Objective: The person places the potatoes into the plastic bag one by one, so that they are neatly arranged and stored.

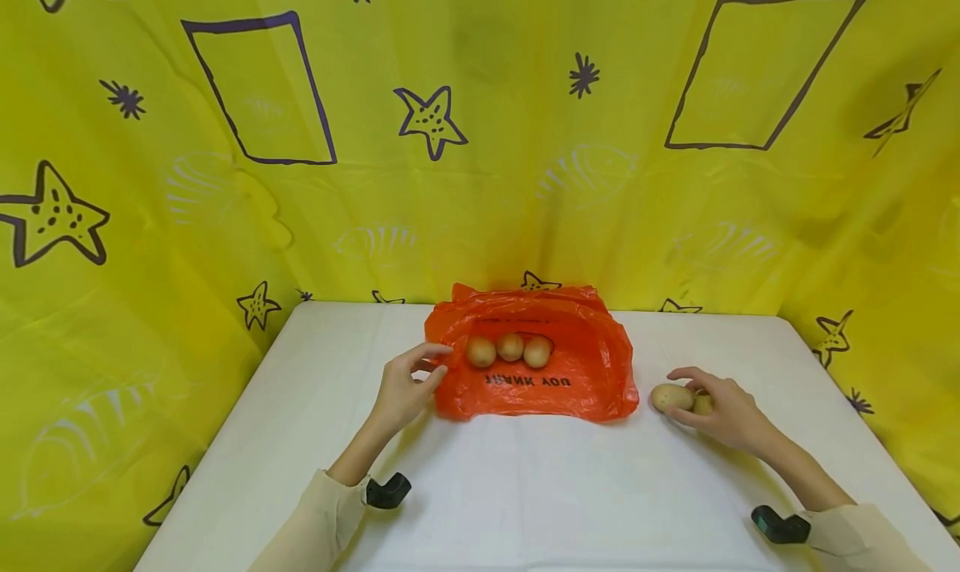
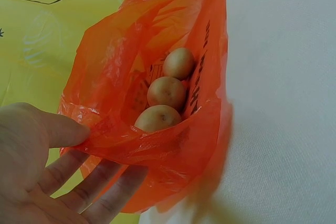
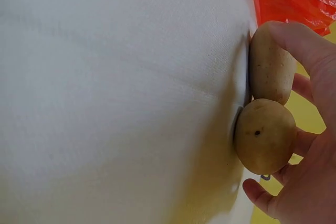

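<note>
An orange-red plastic bag printed with dark lettering lies with its mouth spread towards me. Inside it three potatoes sit in a row. At the bag's left side, my left hand pinches the rim between thumb and fingers, as the left wrist view shows. To the right of the bag, my right hand holds a longish potato, its thumb on top and fingers behind. A rounder potato with a dark spot touches that one, close to the palm. Both rest on the table.
The table has a white cover. Behind it and along both sides hangs a yellow curtain with drawn stars and frames, and the back of the bag stands close to it. Each wrist wears a black device.
</note>
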`<state>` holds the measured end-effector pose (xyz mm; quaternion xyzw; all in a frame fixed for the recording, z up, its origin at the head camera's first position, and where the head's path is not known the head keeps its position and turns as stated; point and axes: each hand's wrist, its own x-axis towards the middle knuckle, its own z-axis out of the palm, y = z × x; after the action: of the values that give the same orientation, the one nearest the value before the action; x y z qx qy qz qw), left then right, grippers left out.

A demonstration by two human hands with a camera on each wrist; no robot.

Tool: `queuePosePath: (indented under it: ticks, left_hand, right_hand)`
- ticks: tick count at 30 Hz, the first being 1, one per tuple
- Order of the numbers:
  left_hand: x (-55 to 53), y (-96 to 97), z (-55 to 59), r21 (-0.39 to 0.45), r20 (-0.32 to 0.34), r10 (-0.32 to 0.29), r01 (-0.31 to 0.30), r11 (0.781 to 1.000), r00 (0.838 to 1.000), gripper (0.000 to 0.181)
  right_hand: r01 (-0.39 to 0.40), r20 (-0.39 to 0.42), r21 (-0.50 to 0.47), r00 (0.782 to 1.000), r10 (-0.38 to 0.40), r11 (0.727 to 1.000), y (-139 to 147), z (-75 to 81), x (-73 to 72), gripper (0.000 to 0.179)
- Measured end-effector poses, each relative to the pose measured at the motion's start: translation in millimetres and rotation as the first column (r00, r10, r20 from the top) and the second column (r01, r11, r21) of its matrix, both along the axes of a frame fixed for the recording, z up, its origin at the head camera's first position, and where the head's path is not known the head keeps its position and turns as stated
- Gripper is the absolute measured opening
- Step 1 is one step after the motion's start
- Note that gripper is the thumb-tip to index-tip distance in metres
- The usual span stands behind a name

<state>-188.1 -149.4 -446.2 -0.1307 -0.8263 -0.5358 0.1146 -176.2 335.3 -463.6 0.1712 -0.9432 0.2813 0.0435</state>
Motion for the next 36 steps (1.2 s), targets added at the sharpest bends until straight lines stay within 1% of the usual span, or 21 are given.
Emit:
queuePosePath:
  ticks: [6,9,15,19,26,30,36]
  left_hand:
    - [-0.4,-0.1,-0.9,-0.006,-0.008,0.004,-0.004,1.0,1.0,0.025]
    - [0.3,0.0,-0.6,0.001,-0.002,0.004,-0.004,1.0,1.0,0.025]
    - [1.3,0.8,0.6,0.004,0.017,0.005,-0.005,1.0,1.0,0.026]
    - [1.4,0.7,1.0,0.002,0.018,0.005,-0.005,1.0,1.0,0.026]
    - [1.9,1.0,1.4,0.0,0.005,-0.004,0.004,1.0,1.0,0.025]
    - [2.3,1.1,0.7,-0.003,0.0,-0.003,0.003,1.0,1.0,0.024]
    - [1.7,0.6,-0.4,-0.005,-0.009,-0.002,0.002,1.0,1.0,0.024]
  right_hand:
    - [0.004,-0.001,-0.002,1.0,-0.004,1.0,-0.7,-0.3,-0.5,0.043]
    - [0.009,0.001,0.005,1.0,-0.009,1.0,-0.5,-0.4,-0.4,0.041]
    - [0.003,0.041,0.015,0.999,-0.003,1.0,2.8,0.9,-0.7,0.041]
    - [0.001,0.059,0.017,0.998,-0.002,1.0,5.2,2.4,-1.8,0.042]
    - [-0.029,0.077,0.013,0.997,0.028,0.999,7.3,1.8,-5.4,0.043]
    - [-0.031,0.087,0.01,0.996,0.03,0.999,5.6,2.4,-6.1,0.042]
    - [-0.028,0.129,-0.004,0.991,0.028,1.0,2.0,6.7,-6.7,0.039]
